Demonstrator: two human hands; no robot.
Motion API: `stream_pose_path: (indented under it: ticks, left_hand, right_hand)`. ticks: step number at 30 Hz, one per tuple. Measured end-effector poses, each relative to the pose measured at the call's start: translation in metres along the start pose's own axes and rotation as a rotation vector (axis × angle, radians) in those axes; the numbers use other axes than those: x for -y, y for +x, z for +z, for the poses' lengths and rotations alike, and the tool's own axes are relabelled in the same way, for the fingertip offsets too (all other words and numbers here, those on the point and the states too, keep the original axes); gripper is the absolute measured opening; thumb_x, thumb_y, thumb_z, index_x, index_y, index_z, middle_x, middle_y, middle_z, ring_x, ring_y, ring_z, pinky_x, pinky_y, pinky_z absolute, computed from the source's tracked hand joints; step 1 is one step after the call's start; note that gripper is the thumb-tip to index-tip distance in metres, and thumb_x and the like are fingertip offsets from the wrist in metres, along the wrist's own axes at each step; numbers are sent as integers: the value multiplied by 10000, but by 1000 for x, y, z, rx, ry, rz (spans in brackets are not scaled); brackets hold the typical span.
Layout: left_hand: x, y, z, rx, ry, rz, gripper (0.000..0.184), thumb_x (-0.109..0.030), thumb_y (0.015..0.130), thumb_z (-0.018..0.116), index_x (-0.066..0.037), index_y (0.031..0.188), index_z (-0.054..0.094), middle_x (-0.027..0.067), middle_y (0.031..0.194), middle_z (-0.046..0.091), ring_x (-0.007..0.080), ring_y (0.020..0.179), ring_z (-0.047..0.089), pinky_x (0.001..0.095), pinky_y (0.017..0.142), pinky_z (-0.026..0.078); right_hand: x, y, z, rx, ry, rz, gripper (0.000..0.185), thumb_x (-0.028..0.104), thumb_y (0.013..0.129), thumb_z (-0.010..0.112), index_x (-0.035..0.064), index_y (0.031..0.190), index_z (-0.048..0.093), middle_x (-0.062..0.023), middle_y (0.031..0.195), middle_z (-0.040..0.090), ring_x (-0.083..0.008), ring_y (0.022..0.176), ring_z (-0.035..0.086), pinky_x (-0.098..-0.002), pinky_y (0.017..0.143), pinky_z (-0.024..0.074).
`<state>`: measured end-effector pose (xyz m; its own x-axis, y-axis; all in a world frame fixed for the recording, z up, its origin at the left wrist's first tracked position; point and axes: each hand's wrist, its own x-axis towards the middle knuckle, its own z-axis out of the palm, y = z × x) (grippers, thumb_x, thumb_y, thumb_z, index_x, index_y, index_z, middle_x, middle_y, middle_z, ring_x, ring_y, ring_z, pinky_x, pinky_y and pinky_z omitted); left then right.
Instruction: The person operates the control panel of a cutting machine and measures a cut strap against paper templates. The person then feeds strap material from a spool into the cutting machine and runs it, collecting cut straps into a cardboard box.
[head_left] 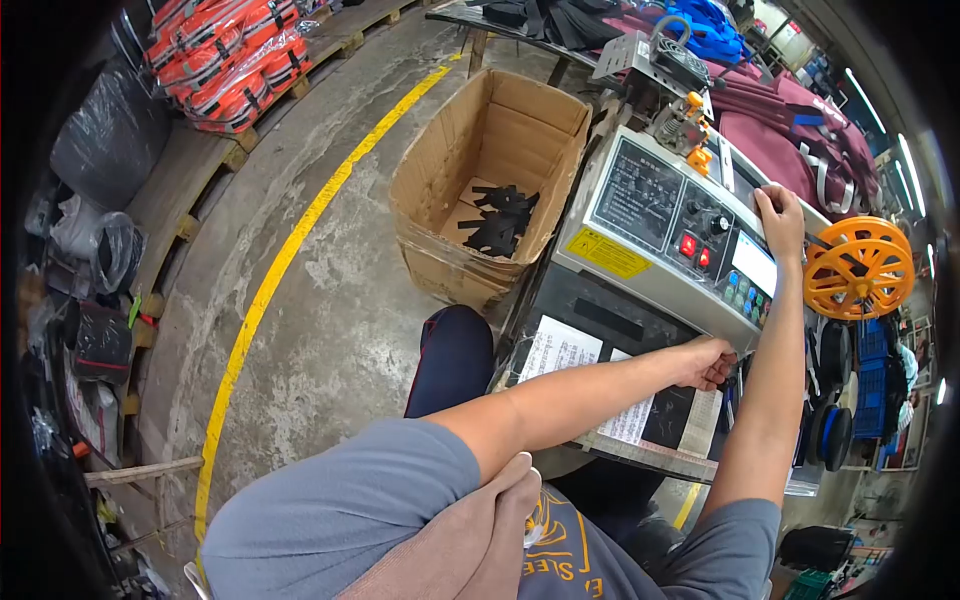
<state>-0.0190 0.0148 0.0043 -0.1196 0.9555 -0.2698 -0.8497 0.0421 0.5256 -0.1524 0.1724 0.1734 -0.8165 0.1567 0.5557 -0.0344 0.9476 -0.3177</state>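
Head view shows the right hand (780,212) with bent fingers at the top edge of a white machine (668,222), which stands on the worktop (668,415) with its red switches and lit screen facing the person; I cannot tell whether that hand grips anything. Near the machine's lower front edge, the left hand (708,364) has its fingers curled in, its contents hidden. Printed sheets (560,348) lie under the left forearm, while an orange reel (860,290) sits beside the right wrist.
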Motion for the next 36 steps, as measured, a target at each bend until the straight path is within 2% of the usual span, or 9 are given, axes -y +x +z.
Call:
stream_pose_path:
  ticks: [15, 21, 24, 27, 30, 31, 34, 35, 36]
  left_hand:
    - [3, 2, 6, -48, 77, 42, 192, -333, 990, 584, -147, 958, 623, 16, 754, 544, 158, 636, 511, 393, 639, 479]
    - [-1, -6, 9, -47, 146, 74, 198, -287, 961, 609, -90, 957, 635, 46, 750, 543, 172, 594, 502, 376, 572, 455]
    - [-2, -9, 13, -86, 298, 171, 194, -239, 938, 602, -50, 908, 631, 83, 732, 567, 179, 529, 474, 373, 484, 413]
    - [2, -9, 16, -82, 361, 257, 225, -198, 918, 584, -9, 818, 654, 136, 714, 619, 209, 489, 505, 407, 423, 403]
    - [6, -11, 17, -66, 640, 436, 278, -175, 904, 571, 27, 737, 662, 192, 718, 658, 245, 486, 577, 452, 415, 442]
    - [1, -13, 18, -131, 901, 397, 293, -172, 893, 585, 49, 789, 747, 260, 837, 738, 311, 679, 740, 484, 583, 577]
    - [-4, -37, 31, -208, 1254, 440, 283, -173, 864, 625, 40, 924, 802, 288, 999, 768, 363, 929, 786, 489, 789, 620]
    - [-13, -53, 39, -197, 1391, 335, 311, -184, 835, 660, 13, 1013, 823, 268, 1106, 767, 384, 1099, 753, 479, 934, 597]
    - [-16, -66, 43, -180, 1470, 319, 307, -189, 828, 665, 8, 1002, 825, 266, 1101, 769, 383, 1087, 756, 479, 928, 598]
  right_hand:
    - [0, 0, 0, -14, -46, -9, 288, 291, 967, 758, 16, 1052, 764, -108, 1024, 724, -228, 958, 702, -349, 897, 536]
    - [-3, 1, -1, -1, -64, -10, 285, 289, 966, 759, 16, 1050, 760, -108, 1028, 723, -230, 974, 699, -351, 913, 533]
    - [-3, 1, -2, 4, -74, -12, 279, 286, 966, 759, 18, 1044, 755, -106, 1024, 724, -227, 978, 693, -350, 905, 528]
    - [-3, 1, -2, 17, -70, -15, 271, 280, 967, 757, 19, 1038, 751, -104, 1018, 722, -223, 969, 685, -349, 892, 522]
    - [-5, 2, -2, 17, -74, -38, 262, 271, 969, 754, 17, 1034, 748, -101, 1013, 719, -220, 959, 681, -348, 886, 519]
    - [-4, 2, -2, 20, -75, -42, 260, 267, 969, 753, 16, 1034, 748, -101, 1012, 719, -220, 958, 680, -349, 887, 519]
    - [-5, 3, -2, 21, -61, -42, 256, 259, 968, 752, 11, 1033, 746, -100, 1014, 718, -222, 959, 682, -350, 889, 519]
    - [-6, 3, -1, 20, -54, -39, 255, 256, 968, 752, 9, 1032, 745, -101, 1015, 718, -223, 960, 682, -351, 889, 519]
    - [-5, 2, 0, 18, -55, -31, 255, 255, 968, 752, 8, 1032, 745, -100, 1015, 718, -222, 960, 683, -350, 889, 519]
